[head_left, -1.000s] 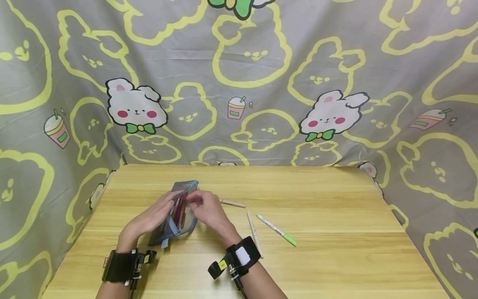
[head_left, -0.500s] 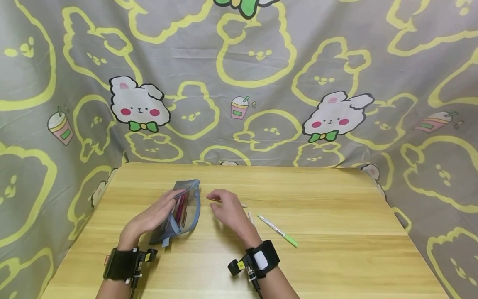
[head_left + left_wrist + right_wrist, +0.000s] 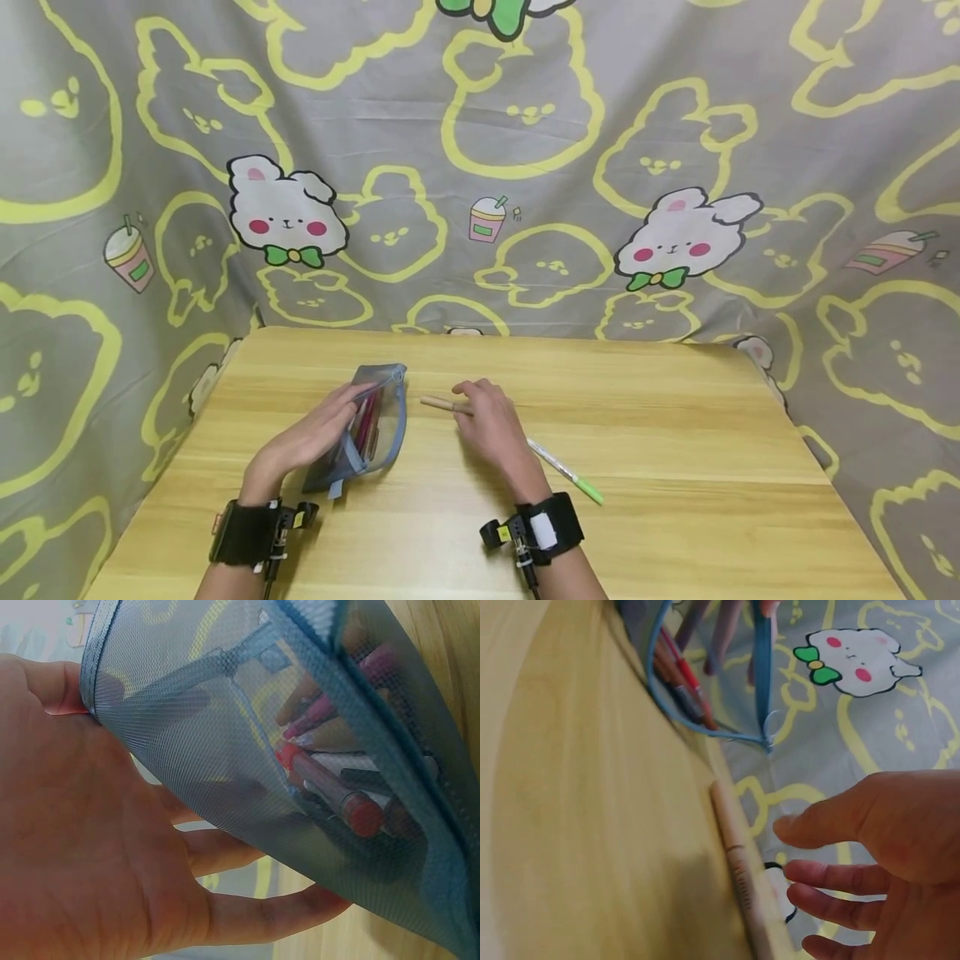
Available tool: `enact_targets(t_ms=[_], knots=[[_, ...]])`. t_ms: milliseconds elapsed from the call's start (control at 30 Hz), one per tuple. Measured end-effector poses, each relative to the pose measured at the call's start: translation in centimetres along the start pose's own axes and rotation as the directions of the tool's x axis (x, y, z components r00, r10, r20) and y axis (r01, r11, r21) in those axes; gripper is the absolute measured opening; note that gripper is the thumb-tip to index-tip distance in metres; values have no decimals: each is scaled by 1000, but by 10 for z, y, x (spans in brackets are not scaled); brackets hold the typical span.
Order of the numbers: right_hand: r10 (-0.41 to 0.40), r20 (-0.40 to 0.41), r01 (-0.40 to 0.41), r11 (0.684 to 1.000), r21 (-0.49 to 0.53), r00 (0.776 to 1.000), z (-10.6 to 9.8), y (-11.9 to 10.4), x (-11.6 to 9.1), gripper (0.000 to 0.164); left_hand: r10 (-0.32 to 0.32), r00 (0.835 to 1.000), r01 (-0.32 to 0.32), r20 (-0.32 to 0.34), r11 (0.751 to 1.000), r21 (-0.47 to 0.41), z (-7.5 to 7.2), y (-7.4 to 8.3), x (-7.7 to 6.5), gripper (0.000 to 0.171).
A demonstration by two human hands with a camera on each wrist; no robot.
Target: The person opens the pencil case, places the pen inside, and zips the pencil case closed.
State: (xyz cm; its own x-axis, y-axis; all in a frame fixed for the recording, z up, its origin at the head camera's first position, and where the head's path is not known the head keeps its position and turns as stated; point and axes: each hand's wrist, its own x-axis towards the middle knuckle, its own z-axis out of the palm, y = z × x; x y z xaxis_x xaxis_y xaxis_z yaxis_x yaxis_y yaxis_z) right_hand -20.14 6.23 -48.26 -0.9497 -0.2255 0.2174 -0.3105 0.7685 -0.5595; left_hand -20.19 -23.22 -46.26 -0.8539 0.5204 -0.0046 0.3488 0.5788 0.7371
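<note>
My left hand (image 3: 311, 429) holds the raised side of a blue-grey mesh pencil case (image 3: 401, 421), whose mouth gapes toward the right. In the left wrist view, its fingers reach behind the mesh, and a red-capped pen (image 3: 330, 787) lies among several pens inside. My right hand (image 3: 491, 421) is over a beige pen (image 3: 435, 402) on the table, covering its right end in the head view. The right wrist view shows the thumb and fingers apart, with nothing between them, beside that beige pen (image 3: 735, 862).
A white pen with a green cap (image 3: 566, 473) lies right of my right forearm. The wooden table (image 3: 675, 417) reaches back to a grey curtain (image 3: 540, 125) with yellow outlines and rabbit prints. Each wrist wears a black strap with a camera.
My right hand has withdrawn from the pencil case's mouth and moved right, over the beige pen. It now hides the second beige pen. My left hand stays on the pencil case.
</note>
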Motion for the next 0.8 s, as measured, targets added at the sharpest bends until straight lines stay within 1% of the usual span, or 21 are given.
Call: enact_targets(t_ms=[67,200,433,667,800], knots=[[21,-6,-21,1000,-13,1000,4,2,-1,32,-8,1000,8,-2,1000,0,0,0,0,51],[34,-12,-35,999,-36,999,10,7,0,29,-17,1000,17,-6,1000,5,1,0,0,51],[70,-1,-69,996,-55,998,17,12,2,26,-7,1000,7,3,1000,0,2,-2,1,51],[57,-4,-57,991,-122,998,23,13,5,22,-17,1000,17,-3,1000,-2,1,-1,1,51],[45,-9,-46,989,-137,999,26,14,6,19,-21,1000,21,-3,1000,2,1,-2,2,51]])
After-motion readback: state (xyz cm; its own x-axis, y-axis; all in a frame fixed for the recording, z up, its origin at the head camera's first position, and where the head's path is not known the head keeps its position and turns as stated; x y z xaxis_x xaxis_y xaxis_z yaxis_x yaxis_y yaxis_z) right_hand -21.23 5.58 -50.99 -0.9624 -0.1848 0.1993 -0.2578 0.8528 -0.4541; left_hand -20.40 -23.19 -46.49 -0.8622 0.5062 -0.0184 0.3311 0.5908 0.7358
